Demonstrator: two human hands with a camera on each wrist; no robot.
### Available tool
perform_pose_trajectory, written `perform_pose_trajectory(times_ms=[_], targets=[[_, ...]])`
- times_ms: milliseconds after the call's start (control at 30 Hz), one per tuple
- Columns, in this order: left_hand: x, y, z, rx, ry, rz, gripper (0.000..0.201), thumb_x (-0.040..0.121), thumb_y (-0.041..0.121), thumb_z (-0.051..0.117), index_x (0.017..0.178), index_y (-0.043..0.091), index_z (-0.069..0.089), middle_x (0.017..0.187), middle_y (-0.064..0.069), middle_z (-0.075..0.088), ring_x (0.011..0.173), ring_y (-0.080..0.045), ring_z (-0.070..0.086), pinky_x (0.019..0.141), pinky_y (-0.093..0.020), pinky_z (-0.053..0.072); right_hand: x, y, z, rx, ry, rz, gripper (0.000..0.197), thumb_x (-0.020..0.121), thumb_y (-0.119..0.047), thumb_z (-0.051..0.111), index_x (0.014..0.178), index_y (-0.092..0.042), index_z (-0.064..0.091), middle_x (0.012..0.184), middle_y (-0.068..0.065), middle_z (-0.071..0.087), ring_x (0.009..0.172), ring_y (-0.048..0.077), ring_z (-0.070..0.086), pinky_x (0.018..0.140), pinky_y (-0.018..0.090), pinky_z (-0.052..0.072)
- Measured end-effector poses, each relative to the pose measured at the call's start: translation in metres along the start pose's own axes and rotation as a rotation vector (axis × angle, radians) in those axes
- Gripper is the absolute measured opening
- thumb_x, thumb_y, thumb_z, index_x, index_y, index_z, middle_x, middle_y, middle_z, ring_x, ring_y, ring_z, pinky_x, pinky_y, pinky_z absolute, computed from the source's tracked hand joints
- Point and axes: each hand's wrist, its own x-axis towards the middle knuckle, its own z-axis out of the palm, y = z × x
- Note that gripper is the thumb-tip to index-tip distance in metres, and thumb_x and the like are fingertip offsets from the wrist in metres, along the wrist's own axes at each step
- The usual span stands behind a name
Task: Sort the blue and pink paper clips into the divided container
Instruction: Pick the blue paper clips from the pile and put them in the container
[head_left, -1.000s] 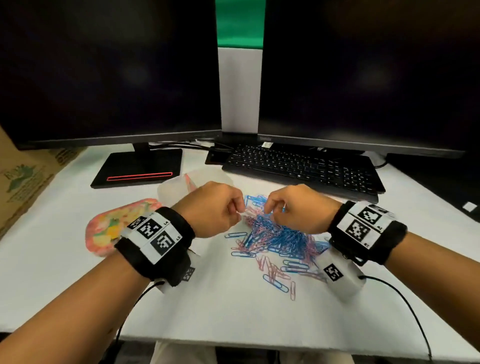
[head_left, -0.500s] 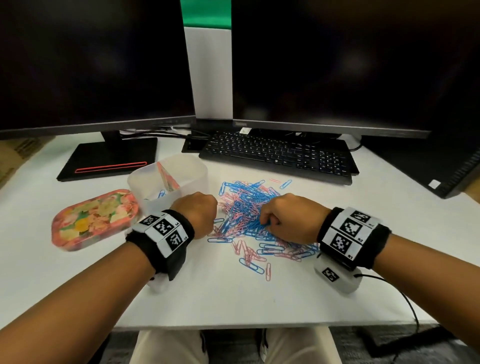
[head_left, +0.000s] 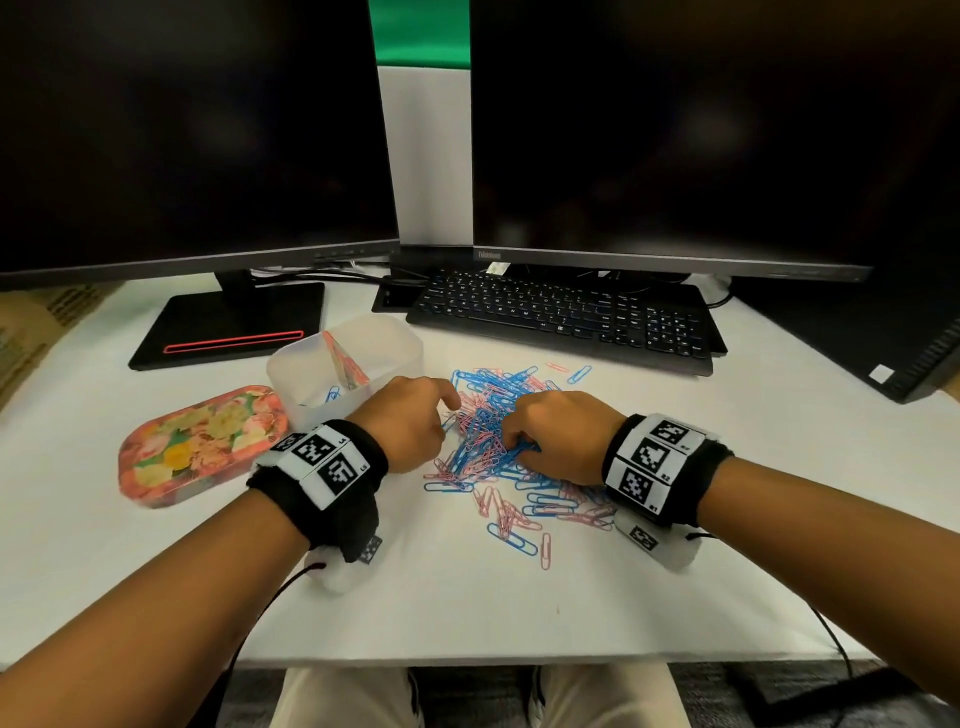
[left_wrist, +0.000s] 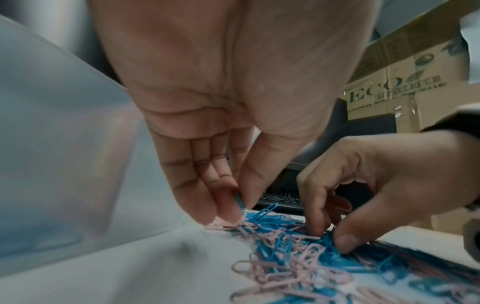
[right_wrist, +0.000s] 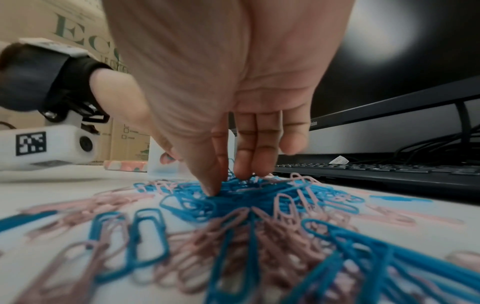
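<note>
A mixed pile of blue and pink paper clips (head_left: 493, 447) lies on the white table, between my two hands. My left hand (head_left: 445, 411) sits at the pile's left edge and pinches a blue paper clip (left_wrist: 239, 201) between thumb and fingertips. My right hand (head_left: 515, 442) is down on the pile's middle, thumb and fingers (right_wrist: 244, 170) closed into a bunch of blue clips (right_wrist: 233, 191). The translucent divided container (head_left: 311, 410) stands just left of and behind my left hand. Pink clips lean on its divider and a few blue clips (head_left: 332, 395) lie in the near compartment.
A flowered lid (head_left: 197, 447) lies left of the container. A black keyboard (head_left: 561, 322), a monitor base (head_left: 228, 327) and two dark monitors stand behind. A black computer case (head_left: 883, 338) is at the far right, a cardboard box (head_left: 31, 332) at the left.
Both hands came down from above the pile, where their fingertips met, and now work in the clips. The left hand shifted from beside the container to the pile's edge.
</note>
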Motion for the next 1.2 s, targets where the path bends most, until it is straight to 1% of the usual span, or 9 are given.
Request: perform_pose_trajectory(times_ms=[133,233,300,533,633,767,900,1067,1200], targets=[[-0.002,0.001,-0.003,-0.024,-0.079,0.017,0.034,0.085,0.004,0.052,0.108,0.027,0.065,0.094,0.003,0.064,0.088,-0.016,0.059,0.071,-0.021,0.040,0.003,0.001,0.003,-0.005,0.034,0.001,0.015,0.090,-0.017,0.051,0.092,-0.018,0.065,0.102,0.002,0.061,0.089,0.023,0.058,0.074,0.033,0.046],[-0.002,0.000,-0.004,-0.090,-0.092,-0.018,0.028,0.085,0.004,0.050,0.103,0.022,0.062,0.095,0.002,0.062,0.088,-0.018,0.058,0.067,-0.024,0.042,0.001,0.005,0.005,0.011,0.055,0.010,0.015,0.091,-0.016,0.048,0.090,-0.016,0.063,0.101,0.002,0.059,0.087,0.024,0.057,0.074,0.034,0.045],[-0.001,0.001,-0.003,-0.147,-0.078,-0.031,0.024,0.086,0.005,0.049,0.101,0.018,0.061,0.092,0.001,0.062,0.089,-0.021,0.060,0.071,-0.028,0.048,-0.001,0.009,0.004,0.040,0.076,0.011,0.013,0.090,-0.017,0.049,0.091,-0.017,0.063,0.101,0.000,0.059,0.087,0.024,0.058,0.075,0.035,0.047],[0.003,0.020,0.005,-0.173,-0.117,0.029,0.019,0.089,0.006,0.046,0.089,0.021,0.058,0.083,0.007,0.056,0.084,-0.018,0.052,0.064,-0.024,0.038,0.000,0.005,0.008,-0.002,0.009,-0.065,0.031,0.091,-0.028,0.056,0.120,-0.030,0.063,0.114,-0.004,0.055,0.103,0.019,0.056,0.081,0.033,0.046],[0.006,0.028,0.005,-0.159,-0.151,0.028,0.018,0.091,0.009,0.043,0.089,0.018,0.058,0.088,0.002,0.058,0.086,-0.019,0.051,0.067,-0.026,0.038,0.004,0.004,0.008,-0.008,0.049,-0.074,0.022,0.091,-0.025,0.054,0.108,-0.025,0.068,0.108,-0.003,0.056,0.097,0.021,0.059,0.075,0.032,0.045],[0.009,0.031,0.007,-0.121,-0.094,0.023,0.013,0.092,0.020,0.049,0.092,0.017,0.062,0.089,0.000,0.060,0.084,-0.019,0.055,0.071,-0.026,0.040,0.007,0.004,0.009,0.011,0.076,-0.069,0.015,0.090,-0.020,0.052,0.096,-0.019,0.066,0.105,-0.001,0.058,0.092,0.022,0.058,0.074,0.032,0.045],[0.013,0.029,0.008,-0.082,-0.053,0.048,0.009,0.085,0.017,0.057,0.085,0.020,0.065,0.080,0.007,0.062,0.079,-0.017,0.059,0.068,-0.025,0.045,0.004,0.011,0.004,0.166,0.150,-0.029,0.011,0.090,-0.018,0.053,0.093,-0.017,0.064,0.100,-0.004,0.060,0.089,0.017,0.056,0.080,0.030,0.046],[0.017,0.028,0.010,-0.081,-0.031,0.047,0.013,0.084,0.014,0.058,0.084,0.020,0.070,0.074,0.012,0.059,0.077,-0.013,0.058,0.070,-0.022,0.043,0.002,0.026,-0.004,0.409,0.257,0.097,0.009,0.088,-0.017,0.061,0.084,-0.023,0.067,0.079,-0.014,0.063,0.066,-0.002,0.052,0.065,0.017,0.040],[0.021,0.031,0.012,-0.099,0.002,0.059,0.011,0.085,0.015,0.061,0.090,0.020,0.070,0.071,0.014,0.054,0.074,-0.013,0.054,0.070,-0.020,0.040,0.004,0.038,-0.003,0.863,0.272,0.177,0.017,0.089,-0.009,0.064,0.077,-0.020,0.066,0.068,-0.008,0.066,0.060,0.006,0.058,0.059,0.019,0.048]])
